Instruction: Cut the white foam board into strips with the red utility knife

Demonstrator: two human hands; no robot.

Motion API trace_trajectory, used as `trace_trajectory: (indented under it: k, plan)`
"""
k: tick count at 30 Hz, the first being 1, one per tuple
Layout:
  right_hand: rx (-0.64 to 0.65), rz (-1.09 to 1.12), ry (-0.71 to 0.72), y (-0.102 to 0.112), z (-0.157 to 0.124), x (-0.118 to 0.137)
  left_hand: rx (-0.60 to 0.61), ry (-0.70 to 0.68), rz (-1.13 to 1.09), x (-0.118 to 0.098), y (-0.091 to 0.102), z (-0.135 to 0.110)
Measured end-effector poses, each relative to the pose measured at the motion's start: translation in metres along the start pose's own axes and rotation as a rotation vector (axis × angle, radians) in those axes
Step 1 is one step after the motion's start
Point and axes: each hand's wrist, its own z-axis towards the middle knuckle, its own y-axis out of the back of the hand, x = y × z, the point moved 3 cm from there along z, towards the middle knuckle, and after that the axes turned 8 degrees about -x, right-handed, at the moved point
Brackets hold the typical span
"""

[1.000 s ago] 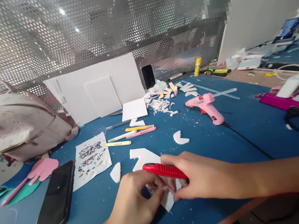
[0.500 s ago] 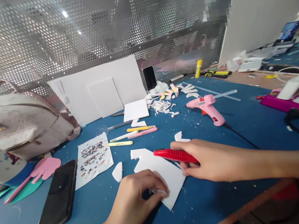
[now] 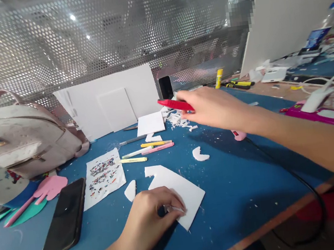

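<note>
My left hand (image 3: 150,219) rests low in the middle of the blue table, fingers curled in a pinch on the near edge of a white foam board cut-out (image 3: 178,191) that lies flat. My right hand (image 3: 211,109) is raised over the middle of the table and grips a red utility knife (image 3: 175,104), its tip pointing left toward the far foam scraps (image 3: 180,119). Two small white offcuts lie near the cut-out, one to its left (image 3: 130,190) and one to its upper right (image 3: 200,154).
A black phone (image 3: 64,220) and a paper sheet with confetti (image 3: 103,177) lie at the left, with a pink backpack (image 3: 23,135) behind. Markers (image 3: 145,148), white boards (image 3: 111,101) against the mesh wall, and a pink glue gun (image 3: 238,134) under my right arm, its black cord trailing right.
My right hand has lifted the red knife off the foam cut-out and swung it up and away toward the back of the table. My left hand stays on the cut-out.
</note>
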Motion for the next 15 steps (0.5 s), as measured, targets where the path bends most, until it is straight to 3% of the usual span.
trace_trajectory:
  k: [5, 8, 11, 13, 15]
  plan:
    - [0.064, -0.062, -0.077, -0.044, 0.059, -0.001, 0.031, -0.027, 0.039, -0.005, 0.003, 0.002]
    - [0.121, -0.032, -0.143, -0.065, 0.077, -0.007, 0.019, -0.059, 0.064, -0.007, 0.004, 0.001]
    - [0.137, 0.07, -0.155, -0.07, 0.073, -0.005, -0.009, -0.093, 0.096, -0.007, 0.004, -0.004]
    - [0.165, 0.184, -0.129, -0.067, 0.056, 0.003, -0.033, -0.11, 0.127, -0.006, 0.004, -0.008]
    - [0.276, 0.34, -0.076, -0.062, 0.029, 0.016, -0.054, -0.122, 0.158, -0.005, 0.003, -0.012]
